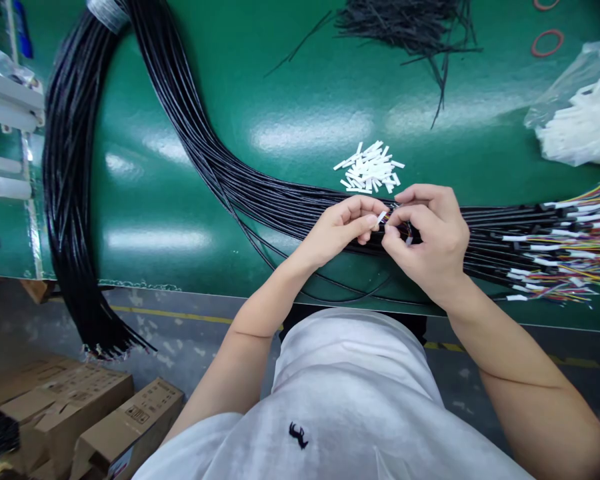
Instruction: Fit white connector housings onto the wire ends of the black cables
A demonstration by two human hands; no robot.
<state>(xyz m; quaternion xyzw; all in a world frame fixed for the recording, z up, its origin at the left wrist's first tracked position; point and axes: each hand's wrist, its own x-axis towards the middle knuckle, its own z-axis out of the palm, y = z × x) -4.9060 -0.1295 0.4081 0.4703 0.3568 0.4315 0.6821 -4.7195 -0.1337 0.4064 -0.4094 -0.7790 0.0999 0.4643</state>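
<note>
My left hand (347,223) pinches a small white sleeve (381,217) between thumb and fingers. Close beside it, my right hand (430,233) is closed on the thin coloured wires of a cable end (409,233); its fingertips partly hide them. Under both hands runs a thick bundle of black cables (275,200) along the table's near side. Its right end fans out into coloured wires (597,250), many with white sleeves on them. Just beyond my hands lies a pile of white sleeves (370,168).
Thin black strips (405,23) lie heaped at the back of the green table (290,100). At right are a plastic bag of white pieces (585,120) and two reddish rings (547,43). The bundle hangs over the front edge at left, above cardboard boxes (125,427).
</note>
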